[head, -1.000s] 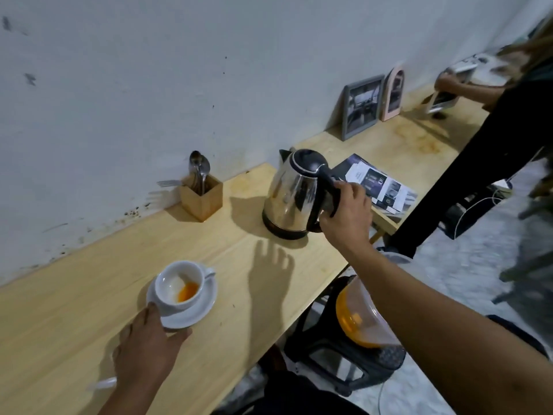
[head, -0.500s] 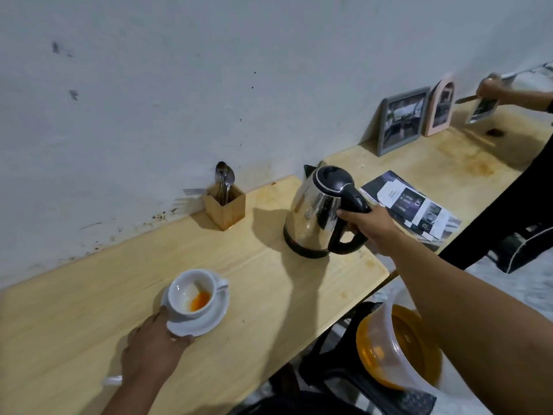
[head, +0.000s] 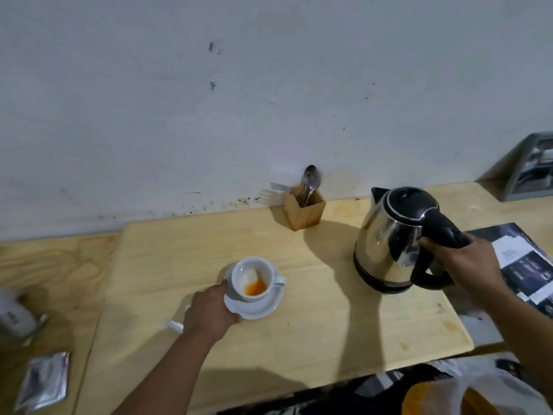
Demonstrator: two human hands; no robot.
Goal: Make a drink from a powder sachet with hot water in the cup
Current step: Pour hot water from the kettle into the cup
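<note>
The kettle (head: 392, 238) is gripped by its black handle in the right hand (head: 466, 265), fingers wrapped shut. The cup (head: 253, 278), holding orange powder, lies to its left; its saucer (head: 254, 307) is apparently pinched at the rim by the left hand (head: 214, 310).

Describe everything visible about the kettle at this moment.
The kettle is a polished steel jug with a black lid, black base ring, a small spout at its upper left and a curved black handle on its right. It stands upright on the wooden counter, right of the cup and in front of the cutlery box. The right hand has a grip around the handle. The lid looks shut; no water is pouring.
</note>
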